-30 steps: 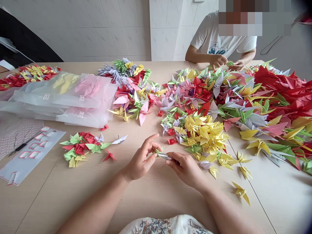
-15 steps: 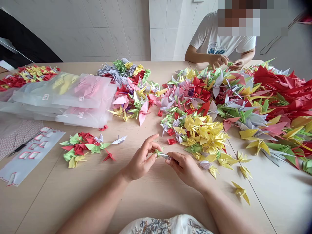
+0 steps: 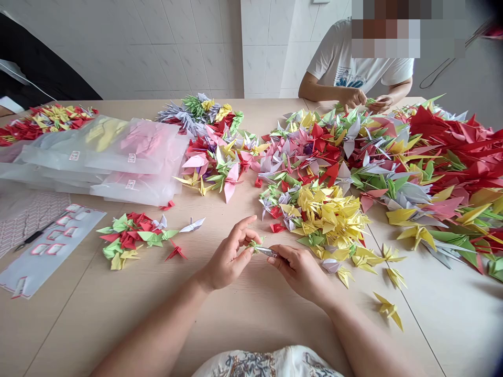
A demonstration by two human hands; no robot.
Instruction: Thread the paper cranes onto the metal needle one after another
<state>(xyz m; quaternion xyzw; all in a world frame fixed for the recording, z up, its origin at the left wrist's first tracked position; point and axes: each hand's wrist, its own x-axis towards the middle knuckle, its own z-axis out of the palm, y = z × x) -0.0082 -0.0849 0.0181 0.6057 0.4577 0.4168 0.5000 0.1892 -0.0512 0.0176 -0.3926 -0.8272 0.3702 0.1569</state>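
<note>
Between the thumb and fingertips of my left hand is a small light-green paper crane, partly hidden by the fingers. My right hand is closed around silver metal tweezers, whose tips reach into the crane. Both hands hover over the middle of the table, close together. Left of my left hand lies a small pile of red, green and yellow paper cranes. A heap of yellow paper cranes sits just beyond my right hand.
Frosted plastic bags holding folded paper lie at the left, near a sheet with red-edged labels and a black pen. Big mixed heaps of cranes cover the right side. Across the table a person handles green paper.
The tweezers' tips look slightly closer together at the green crane. My hands stay in nearly the same place.
</note>
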